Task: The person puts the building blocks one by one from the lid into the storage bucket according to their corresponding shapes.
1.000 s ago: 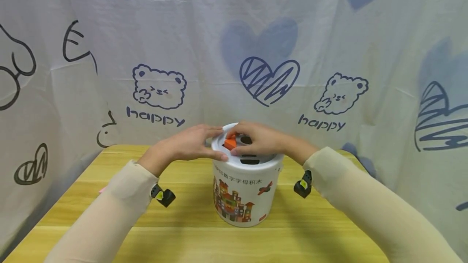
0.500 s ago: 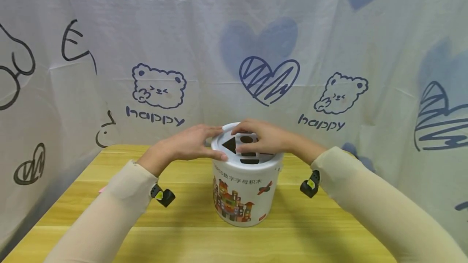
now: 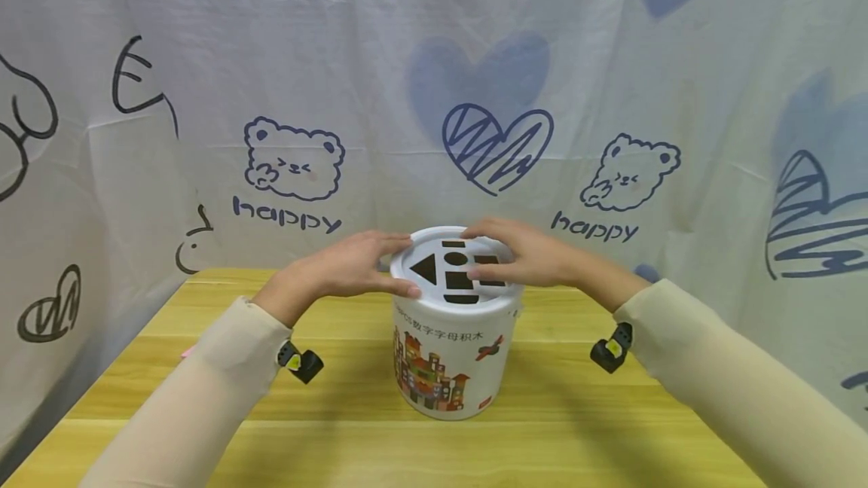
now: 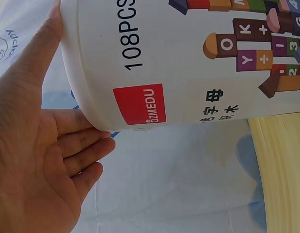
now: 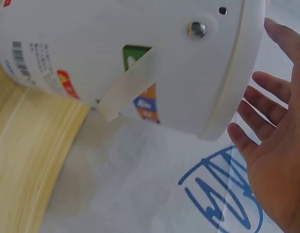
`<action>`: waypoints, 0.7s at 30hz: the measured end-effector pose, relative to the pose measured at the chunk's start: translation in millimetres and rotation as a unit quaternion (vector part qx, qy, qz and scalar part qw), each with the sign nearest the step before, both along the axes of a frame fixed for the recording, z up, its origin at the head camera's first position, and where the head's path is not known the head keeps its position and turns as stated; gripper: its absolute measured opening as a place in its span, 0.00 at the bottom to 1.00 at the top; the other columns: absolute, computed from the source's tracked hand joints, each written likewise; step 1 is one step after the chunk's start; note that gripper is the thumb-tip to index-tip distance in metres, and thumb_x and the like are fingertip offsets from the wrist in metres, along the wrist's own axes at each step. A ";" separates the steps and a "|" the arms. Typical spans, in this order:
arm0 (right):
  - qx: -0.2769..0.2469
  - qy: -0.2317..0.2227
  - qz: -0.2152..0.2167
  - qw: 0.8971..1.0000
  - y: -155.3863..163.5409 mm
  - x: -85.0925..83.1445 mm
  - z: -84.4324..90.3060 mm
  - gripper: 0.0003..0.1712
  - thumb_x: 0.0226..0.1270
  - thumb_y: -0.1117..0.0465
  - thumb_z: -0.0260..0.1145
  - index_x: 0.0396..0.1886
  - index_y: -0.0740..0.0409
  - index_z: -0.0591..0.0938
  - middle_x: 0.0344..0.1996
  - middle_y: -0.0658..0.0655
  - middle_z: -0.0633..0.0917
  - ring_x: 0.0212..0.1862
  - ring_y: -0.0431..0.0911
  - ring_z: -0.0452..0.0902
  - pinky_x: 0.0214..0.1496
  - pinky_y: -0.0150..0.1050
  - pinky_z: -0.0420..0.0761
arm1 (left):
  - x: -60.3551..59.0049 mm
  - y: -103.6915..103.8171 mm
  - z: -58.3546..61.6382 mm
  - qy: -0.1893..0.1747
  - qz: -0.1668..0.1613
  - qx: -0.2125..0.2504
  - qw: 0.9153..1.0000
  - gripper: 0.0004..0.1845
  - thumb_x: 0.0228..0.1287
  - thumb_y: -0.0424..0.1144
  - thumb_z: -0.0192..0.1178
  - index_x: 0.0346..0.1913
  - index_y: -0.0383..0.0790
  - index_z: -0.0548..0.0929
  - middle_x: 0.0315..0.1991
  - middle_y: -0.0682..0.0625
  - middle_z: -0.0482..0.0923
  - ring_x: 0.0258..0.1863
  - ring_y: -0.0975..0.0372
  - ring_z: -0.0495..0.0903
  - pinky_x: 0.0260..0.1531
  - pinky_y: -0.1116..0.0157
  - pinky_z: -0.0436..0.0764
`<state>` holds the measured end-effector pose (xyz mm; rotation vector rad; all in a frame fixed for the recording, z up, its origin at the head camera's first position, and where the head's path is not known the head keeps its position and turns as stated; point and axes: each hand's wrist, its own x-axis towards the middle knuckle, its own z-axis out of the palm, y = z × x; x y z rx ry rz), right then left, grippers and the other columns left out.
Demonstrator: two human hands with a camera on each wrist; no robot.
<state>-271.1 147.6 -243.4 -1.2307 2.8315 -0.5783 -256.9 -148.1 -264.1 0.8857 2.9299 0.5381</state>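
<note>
White bucket (image 3: 453,356) stands between left hand (image 3: 346,268) and right hand (image 3: 525,258)

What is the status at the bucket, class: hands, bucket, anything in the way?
Left hand open, flat against the lid rim. Right hand open, fingers over the lid. White plastic block bucket upright on the yellow wooden table, shape holes unblocked. Nothing in the way.

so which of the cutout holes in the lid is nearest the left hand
The black triangular hole, at the left side of the white round lid; the circle, square and slot holes lie further right, toward the right hand.
</note>
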 end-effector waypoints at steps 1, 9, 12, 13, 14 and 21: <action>0.002 0.001 -0.003 1.000 3.2 0.9 -0.2 0.41 0.63 0.34 0.64 0.69 0.51 0.71 0.66 0.53 0.72 0.66 0.52 0.66 0.67 0.58 0.67 | 0.0 0.1 0.1 0.000 0.000 0.000 1.000 0.56 0.49 0.76 0.60 0.74 0.42 0.63 0.74 0.46 0.59 0.72 0.48 0.58 0.70 0.44 0.57; 0.026 0.030 -0.011 0.999 24.8 7.3 -6.1 0.45 0.62 0.32 0.62 0.72 0.51 0.68 0.70 0.54 0.68 0.68 0.55 0.63 0.66 0.63 0.66 | 0.4 -0.5 0.0 0.004 0.003 -0.002 1.000 0.56 0.48 0.76 0.60 0.74 0.42 0.63 0.74 0.46 0.59 0.72 0.48 0.57 0.69 0.43 0.56; 0.035 0.044 -0.015 0.998 31.5 9.1 -10.1 0.46 0.63 0.31 0.61 0.73 0.51 0.66 0.71 0.55 0.65 0.70 0.55 0.62 0.67 0.63 0.64 | 0.2 -0.9 -0.2 0.005 0.001 -0.002 1.000 0.56 0.48 0.76 0.60 0.74 0.42 0.62 0.74 0.46 0.59 0.72 0.48 0.57 0.69 0.43 0.56; 0.036 0.048 -0.016 0.998 33.6 9.8 -11.5 0.46 0.64 0.31 0.60 0.74 0.52 0.65 0.72 0.55 0.65 0.70 0.56 0.61 0.67 0.63 0.64 | -0.1 -1.0 -0.2 0.005 0.001 -0.002 1.000 0.56 0.49 0.76 0.60 0.74 0.42 0.62 0.74 0.46 0.59 0.72 0.48 0.57 0.69 0.43 0.57; 0.036 0.050 -0.017 0.998 35.6 10.5 -12.9 0.46 0.64 0.32 0.60 0.74 0.53 0.65 0.72 0.56 0.65 0.70 0.56 0.61 0.67 0.63 0.63 | -0.2 -1.0 -0.2 0.005 0.001 -0.002 1.000 0.56 0.49 0.76 0.60 0.74 0.42 0.62 0.74 0.46 0.59 0.72 0.48 0.58 0.69 0.44 0.57; 0.028 0.069 -0.019 0.997 45.8 13.4 -22.3 0.45 0.65 0.34 0.61 0.73 0.56 0.66 0.70 0.57 0.67 0.68 0.55 0.65 0.67 0.60 0.66 | -0.5 -1.3 0.3 0.005 -0.001 -0.002 1.000 0.56 0.49 0.75 0.60 0.74 0.42 0.62 0.74 0.45 0.59 0.72 0.47 0.58 0.69 0.43 0.57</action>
